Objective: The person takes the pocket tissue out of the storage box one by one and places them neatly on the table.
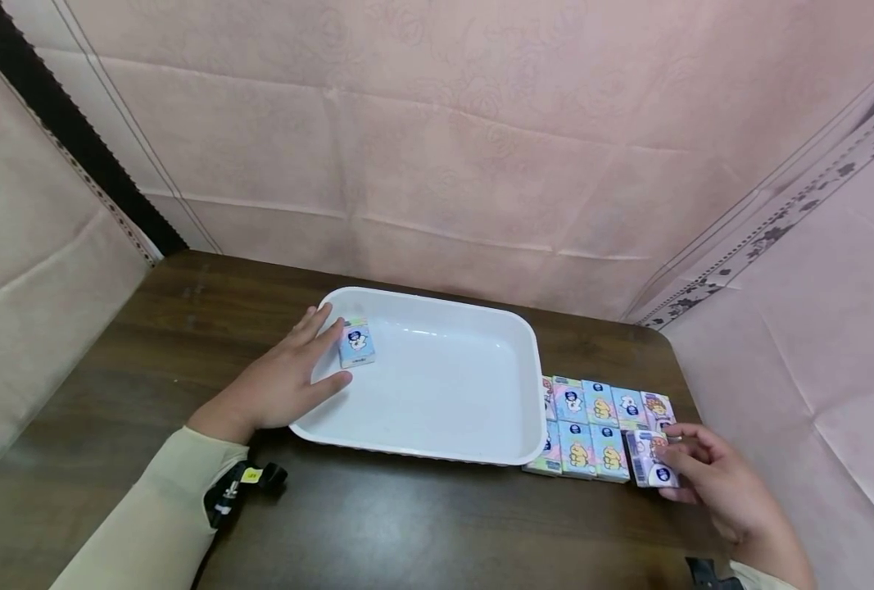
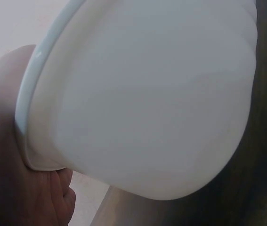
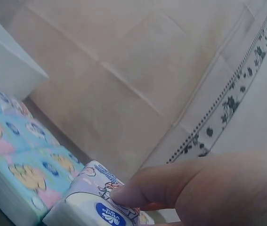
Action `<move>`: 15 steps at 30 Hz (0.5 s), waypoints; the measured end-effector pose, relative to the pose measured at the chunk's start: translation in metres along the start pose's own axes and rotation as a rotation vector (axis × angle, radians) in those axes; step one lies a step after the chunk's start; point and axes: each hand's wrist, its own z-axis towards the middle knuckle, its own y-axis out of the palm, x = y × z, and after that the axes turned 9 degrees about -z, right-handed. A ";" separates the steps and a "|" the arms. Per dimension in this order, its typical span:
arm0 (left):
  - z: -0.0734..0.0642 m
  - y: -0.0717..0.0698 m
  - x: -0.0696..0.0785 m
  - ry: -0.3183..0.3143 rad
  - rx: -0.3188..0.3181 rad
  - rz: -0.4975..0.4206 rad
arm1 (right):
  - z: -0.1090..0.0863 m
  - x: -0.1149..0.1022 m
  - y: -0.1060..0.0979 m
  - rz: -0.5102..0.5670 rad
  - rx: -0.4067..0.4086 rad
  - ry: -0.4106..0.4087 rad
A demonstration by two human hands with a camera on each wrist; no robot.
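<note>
My right hand pinches a purple-and-white tissue pack between thumb and fingers, at the right end of the near row. In the right wrist view, the thumb presses the printed face of this pack, which is slightly tilted beside blue packs. My left hand lies over the left rim of a white tray, fingers spread and fairly straight. One blue tissue pack lies inside the tray by those fingertips. From the left wrist, the tray's outer wall hides most of the hand.
Two rows of tissue packs lie side by side against the tray's right end, some partly hidden by its rim. The dark wooden table ends at pink cloth hangings behind and at both sides.
</note>
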 end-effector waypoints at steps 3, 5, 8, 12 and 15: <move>0.001 0.001 -0.001 0.007 0.002 0.004 | 0.004 0.006 -0.002 0.007 0.003 0.010; 0.001 0.000 -0.002 0.010 0.003 0.006 | 0.007 0.010 -0.001 0.007 0.005 0.015; 0.002 0.001 -0.002 0.014 0.004 0.010 | 0.011 0.013 0.000 -0.006 -0.008 0.022; 0.002 0.000 -0.003 0.011 -0.001 0.012 | 0.014 0.013 0.004 -0.037 -0.013 0.027; 0.002 0.000 -0.002 0.011 -0.004 0.009 | 0.014 0.012 0.007 -0.049 0.008 0.039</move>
